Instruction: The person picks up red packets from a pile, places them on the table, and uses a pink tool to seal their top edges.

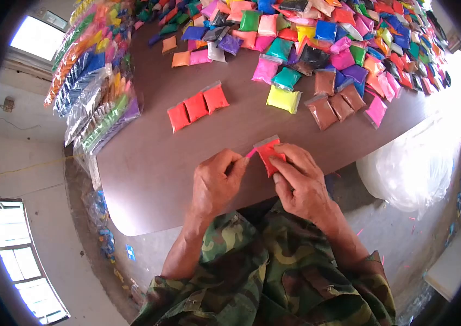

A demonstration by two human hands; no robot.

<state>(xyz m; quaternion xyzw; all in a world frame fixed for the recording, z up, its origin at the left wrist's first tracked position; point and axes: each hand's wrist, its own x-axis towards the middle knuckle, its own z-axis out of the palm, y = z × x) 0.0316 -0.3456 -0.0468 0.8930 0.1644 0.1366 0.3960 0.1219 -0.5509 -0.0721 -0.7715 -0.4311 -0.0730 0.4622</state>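
My right hand (298, 179) grips a small red packet (267, 150) with a clear top edge, thumb and fingers pressed on its face. In my left hand (217, 176), a thin pink stick (251, 152) is pinched between thumb and forefinger. Its tip meets the packet's upper left edge; whether it goes inside is too small to tell. Both hands are above the near edge of the brown table (149, 179). Beyond them, a row of three red packets (196, 107) lies flat, side by side. A yellow packet (283, 100) and several brown packets (324, 112) are farther right.
A large heap of coloured packets (301, 32) covers the table's far side. Bundled packets in clear bags (92, 81) are stacked at the left edge. A big clear plastic bag (412, 168) stands to the right, beside the table. Pink sticks and scraps litter the floor (371, 239).
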